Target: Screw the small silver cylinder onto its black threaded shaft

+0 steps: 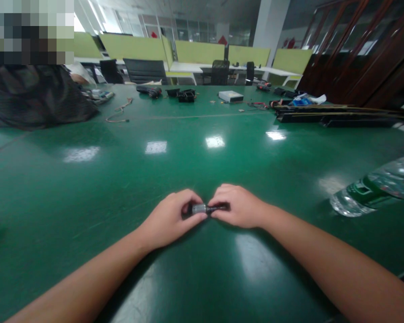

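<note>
In front of me, my left hand [177, 217] is closed around a small silver cylinder [199, 208] with a dark end, held between thumb and fingers. From its right side a thin dark shaft [217, 208] runs into the fingers of my right hand [237, 205], which pinch it. The two pieces meet end to end, and I cannot tell whether they are joined. Both hands are low over the green table [195, 170]. My palms and fingers hide part of the pieces.
A clear water bottle [373, 188] with a green label lies at the right. Along the far side are a white box [230, 96], black parts [186, 95], a cable [119, 112] and long dark strips [336, 114]. A dark mesh bag or cloth [37, 96] stands far left.
</note>
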Available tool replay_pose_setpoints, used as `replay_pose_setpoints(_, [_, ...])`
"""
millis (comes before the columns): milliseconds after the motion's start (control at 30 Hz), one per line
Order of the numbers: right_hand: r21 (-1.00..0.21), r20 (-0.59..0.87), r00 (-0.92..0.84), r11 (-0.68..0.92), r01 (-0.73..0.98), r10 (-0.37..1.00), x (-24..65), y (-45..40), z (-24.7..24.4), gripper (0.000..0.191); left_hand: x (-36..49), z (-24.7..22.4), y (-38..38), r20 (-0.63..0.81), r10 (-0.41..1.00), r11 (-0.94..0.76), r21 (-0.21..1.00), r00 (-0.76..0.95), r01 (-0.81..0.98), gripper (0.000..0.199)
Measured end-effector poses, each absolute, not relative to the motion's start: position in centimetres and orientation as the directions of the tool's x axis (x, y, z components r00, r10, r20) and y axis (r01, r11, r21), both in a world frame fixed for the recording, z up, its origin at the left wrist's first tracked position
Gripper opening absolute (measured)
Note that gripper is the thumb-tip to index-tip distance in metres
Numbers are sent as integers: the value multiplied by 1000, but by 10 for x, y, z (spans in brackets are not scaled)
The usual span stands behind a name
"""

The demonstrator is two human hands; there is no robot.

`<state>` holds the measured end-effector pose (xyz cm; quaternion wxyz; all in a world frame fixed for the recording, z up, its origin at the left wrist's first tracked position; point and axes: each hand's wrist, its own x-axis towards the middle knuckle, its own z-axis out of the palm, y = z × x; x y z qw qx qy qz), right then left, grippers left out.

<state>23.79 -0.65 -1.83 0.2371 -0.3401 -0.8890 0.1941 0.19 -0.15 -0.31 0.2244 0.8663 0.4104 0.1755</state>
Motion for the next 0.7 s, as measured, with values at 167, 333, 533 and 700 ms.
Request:
replay_pose_setpoints(167, [-501, 317, -653, 706, 500, 688, 235, -6, -20, 14, 2, -6, 0, 122, 793, -556, 546, 597, 626, 24])
replay_pose_setpoints(333, [-490, 307, -656, 705, 512, 690, 234, -6, -18, 11, 3, -5, -1, 128, 793, -560, 537, 596, 631, 25])
replay_pose_setpoints(533, [-487, 303, -653, 702, 520, 694, 238, -7, -16, 11, 3, -3, -1, 115, 797, -555, 528, 594, 642, 25])
replay_pose_setpoints(700, [-487, 295, -660, 703, 519, 691, 242, -7, -15, 11, 2, -4, -1, 108, 797, -550, 536, 594, 641, 26])
